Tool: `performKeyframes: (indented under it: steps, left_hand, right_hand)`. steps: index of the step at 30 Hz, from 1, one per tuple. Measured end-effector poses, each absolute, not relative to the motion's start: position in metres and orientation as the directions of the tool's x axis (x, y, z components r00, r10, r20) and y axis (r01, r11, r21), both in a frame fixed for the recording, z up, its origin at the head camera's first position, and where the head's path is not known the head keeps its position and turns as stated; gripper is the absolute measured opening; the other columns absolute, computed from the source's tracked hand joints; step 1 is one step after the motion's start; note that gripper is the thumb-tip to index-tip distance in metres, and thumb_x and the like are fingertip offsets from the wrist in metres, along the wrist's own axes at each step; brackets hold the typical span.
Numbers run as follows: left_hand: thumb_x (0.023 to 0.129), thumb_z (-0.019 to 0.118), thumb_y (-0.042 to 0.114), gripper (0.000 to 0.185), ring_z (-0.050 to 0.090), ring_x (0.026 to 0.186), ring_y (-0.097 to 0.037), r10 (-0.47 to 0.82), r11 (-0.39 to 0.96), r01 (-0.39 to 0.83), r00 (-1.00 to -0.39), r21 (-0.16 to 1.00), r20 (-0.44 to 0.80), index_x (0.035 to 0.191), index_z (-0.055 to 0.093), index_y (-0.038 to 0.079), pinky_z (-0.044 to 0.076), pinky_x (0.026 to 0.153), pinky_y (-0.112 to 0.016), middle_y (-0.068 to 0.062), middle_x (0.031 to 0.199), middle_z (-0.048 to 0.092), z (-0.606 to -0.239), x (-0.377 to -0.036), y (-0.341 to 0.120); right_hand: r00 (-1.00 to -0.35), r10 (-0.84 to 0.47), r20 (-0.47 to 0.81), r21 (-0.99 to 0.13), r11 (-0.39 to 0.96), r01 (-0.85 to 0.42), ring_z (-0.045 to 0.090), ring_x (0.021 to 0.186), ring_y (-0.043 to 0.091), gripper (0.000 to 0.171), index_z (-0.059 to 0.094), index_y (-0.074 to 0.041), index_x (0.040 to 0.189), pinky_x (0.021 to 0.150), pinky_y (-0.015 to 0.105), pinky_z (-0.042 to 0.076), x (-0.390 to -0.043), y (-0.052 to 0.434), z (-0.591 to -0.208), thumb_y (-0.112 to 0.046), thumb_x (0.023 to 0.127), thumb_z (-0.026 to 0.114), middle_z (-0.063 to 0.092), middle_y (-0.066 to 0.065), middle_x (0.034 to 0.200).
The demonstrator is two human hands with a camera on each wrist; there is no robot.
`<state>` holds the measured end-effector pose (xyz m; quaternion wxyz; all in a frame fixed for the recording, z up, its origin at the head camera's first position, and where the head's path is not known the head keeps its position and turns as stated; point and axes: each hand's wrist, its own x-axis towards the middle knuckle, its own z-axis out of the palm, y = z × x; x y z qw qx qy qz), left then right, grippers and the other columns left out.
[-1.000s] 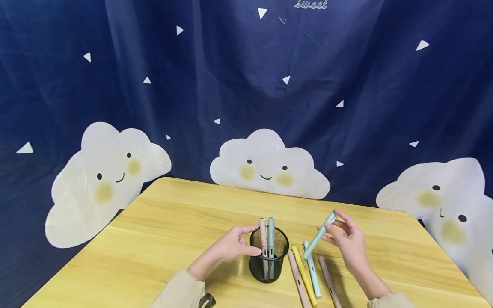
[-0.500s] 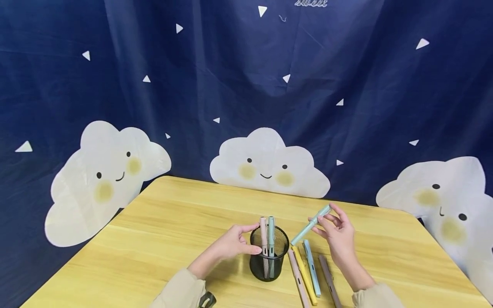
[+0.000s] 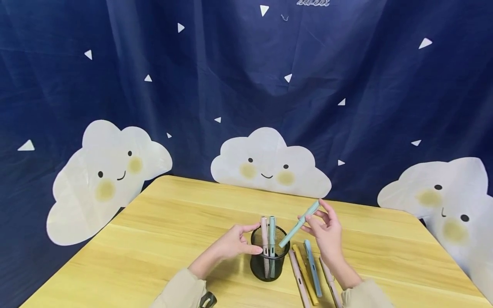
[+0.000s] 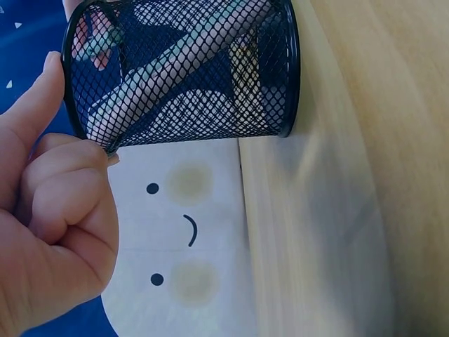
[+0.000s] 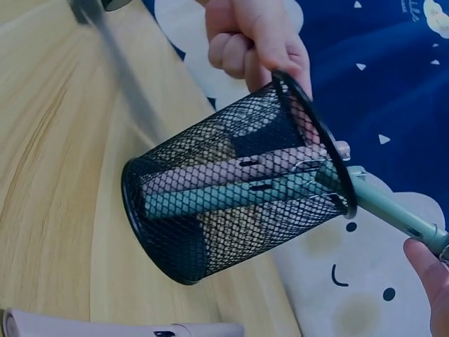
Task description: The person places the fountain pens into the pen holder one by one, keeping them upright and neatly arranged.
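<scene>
**Mint pen at holder rim**

Mint pen (image 3: 298, 224) is pinched near its upper end by the right hand (image 3: 325, 233), tilted, with its lower tip at the rim of the black mesh holder (image 3: 269, 259). Left hand (image 3: 231, 244) grips the holder's left side, thumb and fingers curled against the mesh. Holder stands on the wooden table (image 3: 161, 239) and contains a pink pen (image 3: 264, 239) and a green pen (image 3: 271, 237). Four more pens (image 3: 308, 273) lie just right of the holder.

Right wrist view shows the mint pen (image 5: 382, 207) tip touching the rim, which the head view does not resolve.
</scene>
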<state>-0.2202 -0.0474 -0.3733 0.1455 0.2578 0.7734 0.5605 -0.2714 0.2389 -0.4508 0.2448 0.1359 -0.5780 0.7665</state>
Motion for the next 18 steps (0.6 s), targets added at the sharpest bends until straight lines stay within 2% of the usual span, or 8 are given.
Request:
performKeyframes:
  steps: [2, 6, 9, 13, 18]
  left_hand:
    - [0.073, 0.073, 0.01, 0.069, 0.019, 0.039, -0.006, 0.558, 0.238, 0.233, -0.827, 0.943, 0.064, 0.133, 0.04, 0.0, 0.019, 0.039, -0.018, 0.007, 0.045, 0.022, -0.373, -0.22, -0.048]
    - [0.072, 0.073, 0.01, 0.069, 0.019, 0.039, -0.006, 0.557, 0.23, 0.23, -0.828, 0.946, 0.066, 0.133, 0.04, 0.001, 0.018, 0.038, -0.018, 0.007, 0.045, 0.022, -0.374, -0.219, -0.048]
    - [0.073, 0.073, 0.01, 0.069, 0.019, 0.039, -0.006, 0.555, 0.231, 0.225, -0.83, 0.947, 0.062, 0.133, 0.04, 0.001, 0.018, 0.038, -0.018, 0.007, 0.045, 0.022, -0.373, -0.219, -0.048]
    - [0.073, 0.073, 0.01, 0.069, 0.018, 0.039, -0.006, 0.556, 0.232, 0.226, -0.829, 0.946, 0.062, 0.133, 0.04, 0.001, 0.018, 0.038, -0.018, 0.007, 0.045, 0.021, -0.372, -0.219, -0.048]
    - [0.073, 0.073, 0.01, 0.069, 0.019, 0.039, -0.006, 0.557, 0.234, 0.226, -0.828, 0.945, 0.06, 0.133, 0.04, 0.001, 0.018, 0.038, -0.018, 0.007, 0.045, 0.022, -0.373, -0.219, -0.049]
  right_hand:
    - [-0.825, 0.196, 0.53, -0.801, -0.205, -0.563, 0.06, 0.082, 0.04, 0.061, 0.035, -0.01, 0.135, 0.062, 0.044, 0.05, -0.271, 0.234, -0.449, 0.005, 0.081, 0.061, 0.047, 0.017, 0.102]
    - [-0.769, 0.101, 0.632, -0.742, -0.21, -0.637, 0.063, 0.081, 0.032, 0.056, 0.035, -0.003, 0.133, 0.062, 0.039, 0.051, -0.251, 0.217, -0.426, 0.008, 0.083, 0.057, 0.051, 0.015, 0.1]
    - [-0.742, 0.066, 0.667, -0.727, -0.163, -0.667, 0.064, 0.079, 0.023, 0.05, 0.038, -0.002, 0.129, 0.062, 0.036, 0.051, -0.23, 0.198, -0.399, 0.007, 0.083, 0.056, 0.053, 0.014, 0.097]
    - [-0.743, 0.074, 0.665, -0.741, -0.061, -0.669, 0.063, 0.076, 0.014, 0.045, 0.043, 0.0, 0.123, 0.06, 0.034, 0.051, -0.211, 0.179, -0.377, 0.012, 0.082, 0.054, 0.054, 0.014, 0.094]
    - [-0.752, 0.06, 0.656, -0.754, 0.008, -0.657, 0.062, 0.075, 0.01, 0.042, 0.041, 0.013, 0.119, 0.06, 0.028, 0.051, -0.204, 0.171, -0.369, 0.02, 0.079, 0.053, 0.058, 0.01, 0.092]
